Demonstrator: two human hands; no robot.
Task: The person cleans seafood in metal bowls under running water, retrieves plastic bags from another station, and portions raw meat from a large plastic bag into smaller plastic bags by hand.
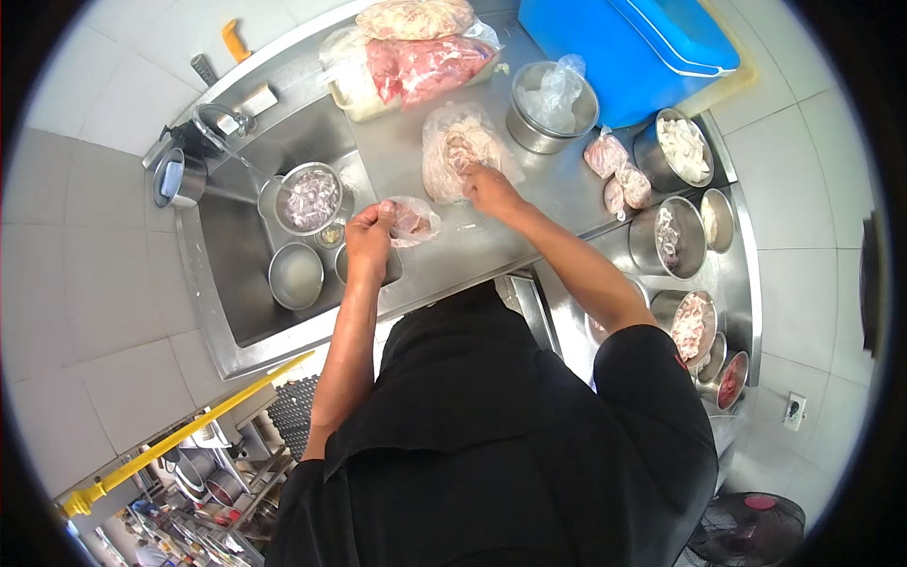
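Nearest the camera is the person's black shirt (491,444), its front close to the near edge of the steel desk (510,248). Both bare forearms reach across that edge.

Left hand (367,242): fingers (386,212) drawn together in a pinch at the left side of the small plastic bag (412,223), which holds pinkish meat and lies on the desk between the sink (231,241) and the large plastic bag (444,180).

Right hand (492,192): fingers bent inward over the pale meat (463,144) at the open mouth of the large plastic bag; whether they have closed on a piece cannot be told. A narrow strip of steel separates the two bags. Wider room runs from the large bag down to the near edge, crossed by the right forearm.

Left side: the sink's rim borders the working surface. Within it, water runs towards the bowl of sliced pieces (312,198); a bowl of cloudy liquid (296,276) sits just beside.

Far side: a tray (364,106) bears bagged meat, beyond the large bag. A steel pot (539,140) with clear plastic inside stands to the right, near the blue cooler (605,71).

Right side: tied bags of meat (619,170) lie near the pot of white pieces (682,151); further filled pots line the right-hand border.
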